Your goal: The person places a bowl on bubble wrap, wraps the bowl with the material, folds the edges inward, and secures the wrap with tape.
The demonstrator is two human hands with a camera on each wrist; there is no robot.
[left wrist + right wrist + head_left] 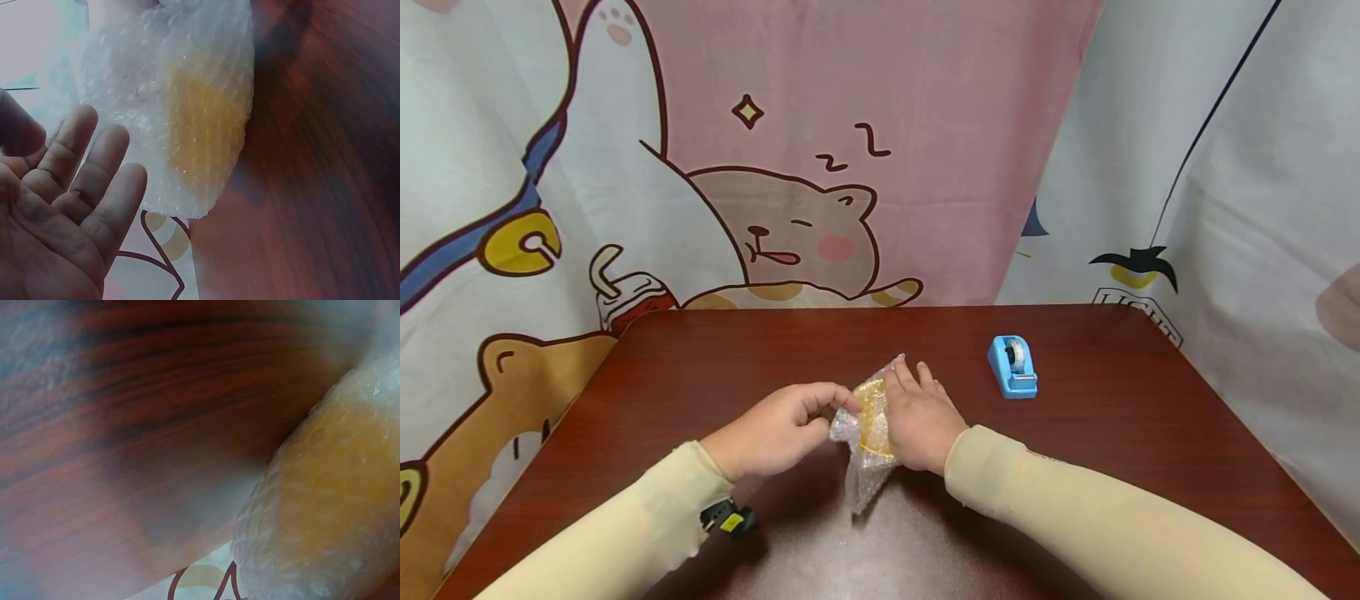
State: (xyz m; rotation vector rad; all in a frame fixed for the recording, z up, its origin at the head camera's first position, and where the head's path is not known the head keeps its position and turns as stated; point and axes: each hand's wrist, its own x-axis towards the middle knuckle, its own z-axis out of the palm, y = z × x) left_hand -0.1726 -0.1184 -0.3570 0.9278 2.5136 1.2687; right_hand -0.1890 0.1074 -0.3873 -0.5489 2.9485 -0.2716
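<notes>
A yellow item wrapped in bubble wrap [874,417] stands on the brown table between both hands. Its yellow shows blurred through the plastic in both wrist views, so its kind is hidden. My right hand [921,417] lies along the right side of the bundle with straight fingers. On the other side my left hand [778,427] has its fingertips at the wrap's left edge. In the left wrist view the fingers [115,206] are loosely bent beside the bubble wrap [206,125]. The right wrist view has the wrapped bundle [331,500] close up, with the right hand out of sight.
A blue tape dispenser [1013,367] with a roll of tape stands at the back right of the brown table [760,350]. Behind the table hangs a cloth [925,108] with cartoon animals. A small black device [728,518] sits at the left sleeve.
</notes>
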